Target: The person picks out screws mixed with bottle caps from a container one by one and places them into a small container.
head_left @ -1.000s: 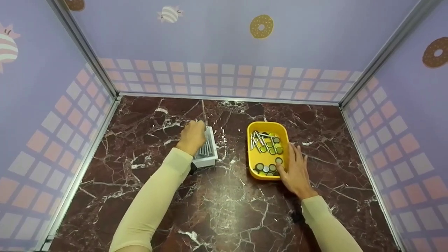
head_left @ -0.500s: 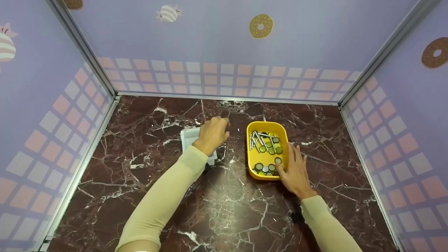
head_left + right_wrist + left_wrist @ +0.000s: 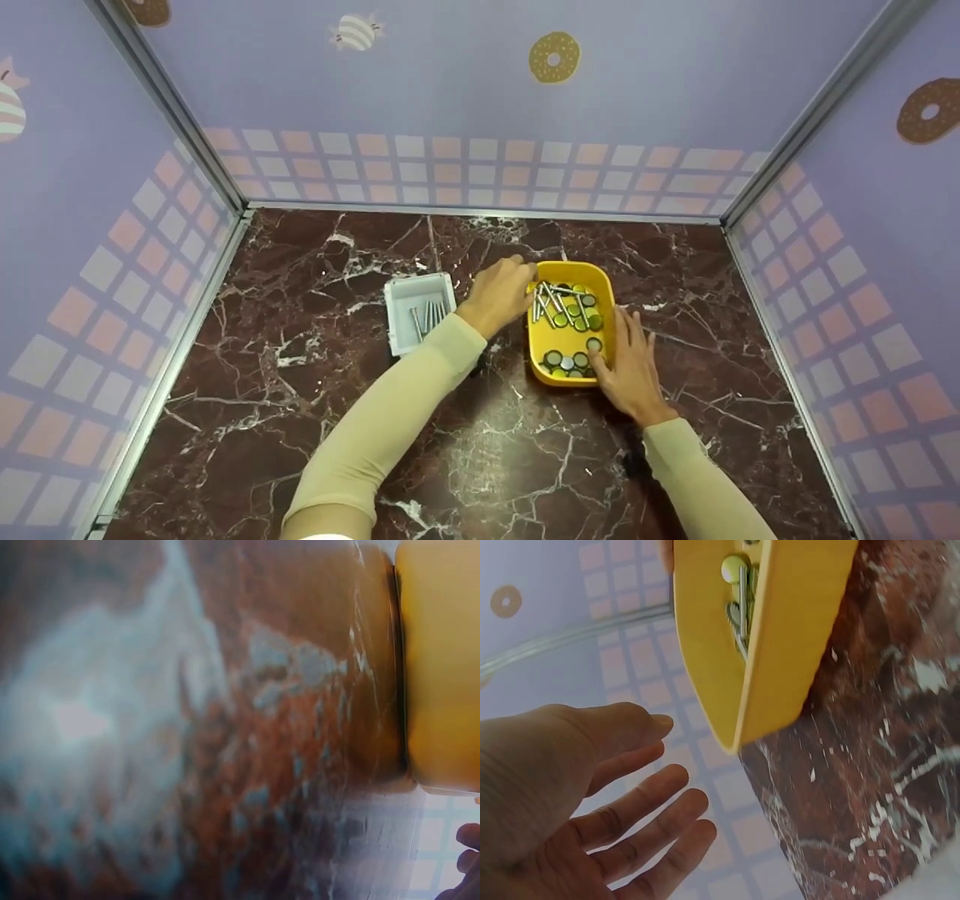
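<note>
My left hand (image 3: 501, 294) is beside the back left corner of the yellow bin (image 3: 559, 339). In the left wrist view that hand (image 3: 622, 795) has its fingers loosely bent, apart from the bin (image 3: 787, 667), with nothing visible in it. My right hand (image 3: 631, 371) grips the bin's right wall, thumb over the rim and fingers along the outside. Silver bolts (image 3: 553, 300) lie over round caps (image 3: 595, 321) at the bin's back; more caps (image 3: 553, 358) lie at its front. The right wrist view shows the bin's wall (image 3: 442, 667) and some fingertips (image 3: 469, 851).
Left of the bin stands a white tray (image 3: 403, 289) with several silver bolts (image 3: 436, 313) in it; my left forearm partly covers its front right corner. Patterned walls (image 3: 480, 97) enclose the dark marbled surface (image 3: 300, 420) at the back and both sides.
My left hand has moved right, from over the white tray to the yellow bin's back left corner, uncovering most of the tray and its bolts. My right hand stays on the bin.
</note>
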The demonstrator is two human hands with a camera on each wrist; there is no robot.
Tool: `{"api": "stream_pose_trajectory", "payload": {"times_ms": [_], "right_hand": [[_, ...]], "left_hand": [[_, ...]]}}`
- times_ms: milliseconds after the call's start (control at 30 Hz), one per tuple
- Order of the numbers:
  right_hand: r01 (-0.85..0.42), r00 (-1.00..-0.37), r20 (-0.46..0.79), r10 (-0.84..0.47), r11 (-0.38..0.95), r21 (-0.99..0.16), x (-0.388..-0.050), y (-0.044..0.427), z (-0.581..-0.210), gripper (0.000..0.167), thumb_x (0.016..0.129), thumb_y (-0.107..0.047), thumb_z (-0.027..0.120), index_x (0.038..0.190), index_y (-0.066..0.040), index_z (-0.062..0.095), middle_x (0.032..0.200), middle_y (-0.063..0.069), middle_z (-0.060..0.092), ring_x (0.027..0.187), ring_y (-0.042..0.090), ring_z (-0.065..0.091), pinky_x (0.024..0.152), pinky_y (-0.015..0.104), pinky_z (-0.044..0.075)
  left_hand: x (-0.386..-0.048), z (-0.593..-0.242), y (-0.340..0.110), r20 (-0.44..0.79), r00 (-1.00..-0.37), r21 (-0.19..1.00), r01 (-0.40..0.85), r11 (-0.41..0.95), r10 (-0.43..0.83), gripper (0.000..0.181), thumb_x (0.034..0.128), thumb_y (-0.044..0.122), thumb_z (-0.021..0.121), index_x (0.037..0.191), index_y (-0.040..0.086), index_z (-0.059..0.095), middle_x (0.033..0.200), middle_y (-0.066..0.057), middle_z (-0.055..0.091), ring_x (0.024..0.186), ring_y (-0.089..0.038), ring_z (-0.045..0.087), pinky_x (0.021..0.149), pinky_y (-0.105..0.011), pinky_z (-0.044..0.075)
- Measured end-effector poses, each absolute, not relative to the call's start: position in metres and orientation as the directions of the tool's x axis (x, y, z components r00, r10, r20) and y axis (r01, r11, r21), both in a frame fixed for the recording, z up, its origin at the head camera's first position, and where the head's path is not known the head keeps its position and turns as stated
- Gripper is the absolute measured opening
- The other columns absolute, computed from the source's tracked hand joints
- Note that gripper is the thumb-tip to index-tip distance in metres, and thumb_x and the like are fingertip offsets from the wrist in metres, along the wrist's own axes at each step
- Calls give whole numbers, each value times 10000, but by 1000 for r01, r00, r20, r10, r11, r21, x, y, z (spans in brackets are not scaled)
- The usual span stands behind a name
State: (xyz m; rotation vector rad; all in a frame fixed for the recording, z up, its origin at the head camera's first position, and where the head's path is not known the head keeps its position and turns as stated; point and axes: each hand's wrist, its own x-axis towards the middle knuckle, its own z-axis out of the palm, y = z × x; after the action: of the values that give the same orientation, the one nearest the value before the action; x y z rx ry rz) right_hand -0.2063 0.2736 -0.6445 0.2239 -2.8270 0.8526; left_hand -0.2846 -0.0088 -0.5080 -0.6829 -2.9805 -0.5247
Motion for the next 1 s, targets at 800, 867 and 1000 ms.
{"api": "stream_pose_trajectory", "payload": {"times_ms": [800,867,1000], "right_hand": [[-200,-973,205,-106,835,-513,-208,275,-644,936,1111,-398,667,1841,-12,227,1863,331,321,1778,587,210,1403,853,114],[-198,-973,205,-104,834,-515,-208,275,-643,941,1111,-400,666,1845,-19,217,1863,327,324,1780,580,212,1406,848,114],[-189,-975,198,-99,838,-512,-207,274,-643,946,1110,-384,679,1849,-25,209,1870,314,322,1788,572,203,1420,829,110]], "left_hand": [[-331,-564,77,-74,-863,132,489,862,500,146,1094,51,783,1171,137,872,1188,-67,878,1087,-233,837,903,-436,735],[-347,-589,84,-69,-858,117,499,859,508,157,1085,60,796,1149,174,882,1189,-49,878,1081,-228,830,853,-445,733],[-364,-619,93,-97,-849,93,512,854,520,199,1062,72,812,1203,191,886,1283,-73,858,1163,-272,816,785,-494,729]]}}
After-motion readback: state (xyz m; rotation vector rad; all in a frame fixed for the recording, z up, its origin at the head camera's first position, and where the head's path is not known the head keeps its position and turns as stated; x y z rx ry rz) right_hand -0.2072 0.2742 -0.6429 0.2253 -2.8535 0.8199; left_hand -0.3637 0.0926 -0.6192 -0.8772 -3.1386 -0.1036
